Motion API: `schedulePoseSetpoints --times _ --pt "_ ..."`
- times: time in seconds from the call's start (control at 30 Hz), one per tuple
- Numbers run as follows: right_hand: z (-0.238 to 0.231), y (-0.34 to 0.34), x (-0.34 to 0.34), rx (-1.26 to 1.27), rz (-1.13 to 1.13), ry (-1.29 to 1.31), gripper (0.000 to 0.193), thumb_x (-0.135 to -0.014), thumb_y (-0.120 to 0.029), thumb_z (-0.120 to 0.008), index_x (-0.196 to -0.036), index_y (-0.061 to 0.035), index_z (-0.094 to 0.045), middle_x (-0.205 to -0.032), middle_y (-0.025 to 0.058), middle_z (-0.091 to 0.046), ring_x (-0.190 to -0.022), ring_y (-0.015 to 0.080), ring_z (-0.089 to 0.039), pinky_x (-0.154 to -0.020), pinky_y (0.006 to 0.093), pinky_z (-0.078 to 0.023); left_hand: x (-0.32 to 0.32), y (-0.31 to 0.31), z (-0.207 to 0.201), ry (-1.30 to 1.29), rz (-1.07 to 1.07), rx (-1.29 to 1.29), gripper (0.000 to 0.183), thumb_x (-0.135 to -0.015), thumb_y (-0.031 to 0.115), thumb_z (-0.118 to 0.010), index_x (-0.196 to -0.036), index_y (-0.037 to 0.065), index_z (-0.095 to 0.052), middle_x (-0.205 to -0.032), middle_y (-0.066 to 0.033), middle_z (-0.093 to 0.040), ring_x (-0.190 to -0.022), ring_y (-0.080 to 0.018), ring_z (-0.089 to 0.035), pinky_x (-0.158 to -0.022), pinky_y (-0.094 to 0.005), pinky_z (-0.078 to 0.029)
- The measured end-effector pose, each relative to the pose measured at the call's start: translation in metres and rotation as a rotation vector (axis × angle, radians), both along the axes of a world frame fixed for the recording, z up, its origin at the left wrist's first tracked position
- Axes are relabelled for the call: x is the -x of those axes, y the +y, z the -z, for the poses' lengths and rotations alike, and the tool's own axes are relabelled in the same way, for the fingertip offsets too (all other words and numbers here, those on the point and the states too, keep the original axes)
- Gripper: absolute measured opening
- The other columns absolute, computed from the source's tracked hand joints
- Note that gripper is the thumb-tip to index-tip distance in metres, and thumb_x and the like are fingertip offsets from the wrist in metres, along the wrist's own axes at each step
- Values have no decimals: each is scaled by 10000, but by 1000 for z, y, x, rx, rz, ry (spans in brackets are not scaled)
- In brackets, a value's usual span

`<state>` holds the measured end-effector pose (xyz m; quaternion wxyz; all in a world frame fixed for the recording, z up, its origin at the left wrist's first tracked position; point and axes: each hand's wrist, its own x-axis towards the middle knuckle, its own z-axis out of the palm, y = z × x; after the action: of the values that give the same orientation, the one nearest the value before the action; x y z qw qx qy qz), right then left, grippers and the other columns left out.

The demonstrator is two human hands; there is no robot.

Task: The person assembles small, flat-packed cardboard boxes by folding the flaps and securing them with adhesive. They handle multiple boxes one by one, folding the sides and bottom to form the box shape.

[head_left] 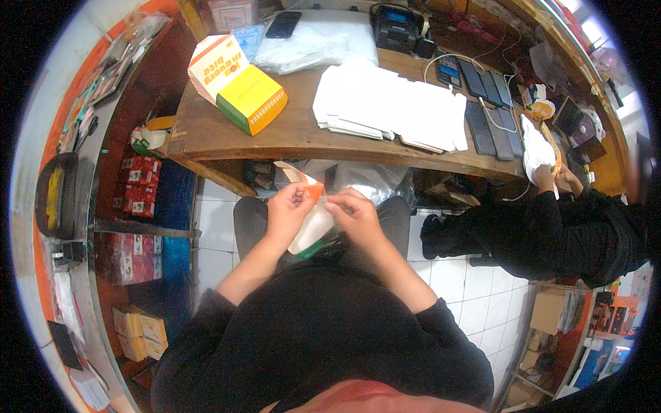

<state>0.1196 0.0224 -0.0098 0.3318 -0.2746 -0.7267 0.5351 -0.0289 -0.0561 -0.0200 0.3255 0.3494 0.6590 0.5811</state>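
Observation:
Over my lap I hold a partly folded card carton (313, 228) with a white inner side, an orange part and a green edge low down. My left hand (289, 208) pinches its orange flap between thumb and fingers. My right hand (354, 216) is closed at the right side of the same flap, fingertips close to those of my left hand. On the wooden table beyond my hands stands a folded yellow, green and orange carton (251, 100) with its lid raised. To its right lies a spread stack of flat white card sheets (385, 107).
Several phones (485, 127) with white cables lie at the table's right. A black phone (284, 25) rests on plastic-wrapped packs (317, 48), beside a black device (397, 29). At the right, a co-worker in black (551, 234) handles a white and orange carton (540, 148). Shelves with boxes (141, 186) stand left.

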Motion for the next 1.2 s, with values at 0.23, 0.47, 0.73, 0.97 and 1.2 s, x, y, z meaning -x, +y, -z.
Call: schedulePoseSetpoints --times 0.23,0.47,0.73,0.97,1.2 --pt "20 -17 11 377 75 121 87 -848 -108 -651 -853 -21 -644 -807 6 -612 -713 78 -555 -668 219 -450 -10 2 -9 445 1 -61 199 -829 36 -582 -1023 5 -617 -847 -153 -641 -738 -192 -632 -651 -291 -490" --pt "21 -26 22 173 239 170 131 -840 -101 -653 -918 4 -648 -830 37 -613 -728 110 -570 -685 243 -460 -25 -7 6 371 55 -168 265 -924 65 -488 -1142 -68 -558 -899 -195 -644 -810 -213 -641 -717 -298 -489" --pt "15 -11 8 -155 67 -65 218 -869 -148 -574 -1036 -18 -627 -1090 126 -549 -1054 253 -512 -934 321 -384 -8 -13 14 -220 -47 -137 228 -967 119 -429 -1098 -12 -562 -925 -36 -613 -791 -96 -569 -719 -239 -471" --pt "54 18 0 433 -7 -44 325 -942 -139 -470 -1250 -47 -424 -1147 100 -541 -1068 163 -498 -913 295 -393 13 -22 53 -510 -63 -180 172 -859 182 -397 -793 72 -511 -792 -18 -553 -690 -113 -481 -704 -277 -412" --pt "26 4 -13 89 -17 -217 205 -878 -88 -533 -1071 -49 -476 -1063 169 -589 -1035 288 -546 -955 365 -364 40 -28 4 555 310 178 198 -862 158 -479 -927 52 -634 -812 -55 -620 -753 -158 -631 -624 -299 -475"
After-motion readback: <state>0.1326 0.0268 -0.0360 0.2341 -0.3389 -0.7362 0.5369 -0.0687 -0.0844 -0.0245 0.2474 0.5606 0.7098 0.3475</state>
